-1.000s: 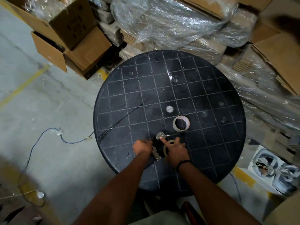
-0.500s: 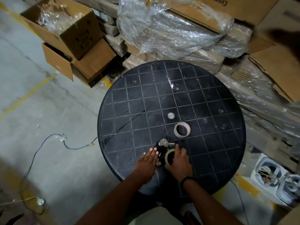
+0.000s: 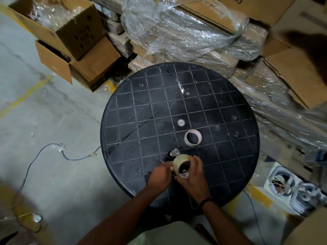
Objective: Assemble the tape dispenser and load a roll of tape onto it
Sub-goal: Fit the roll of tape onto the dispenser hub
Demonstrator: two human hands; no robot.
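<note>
Black dispenser (image 3: 171,155) mostly hidden behind hands (image 3: 192,171).

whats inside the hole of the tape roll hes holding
The tape roll in the right hand has a dark core with a small metal piece showing inside. The dispenser's black body below is mostly hidden by both hands.

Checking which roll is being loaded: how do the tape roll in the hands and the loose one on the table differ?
The held tape roll is tilted up, gripped by the right hand against the dispenser; the spare roll lies flat, untouched, farther out. The held roll looks thicker-walled. Both are tan rings.
</note>
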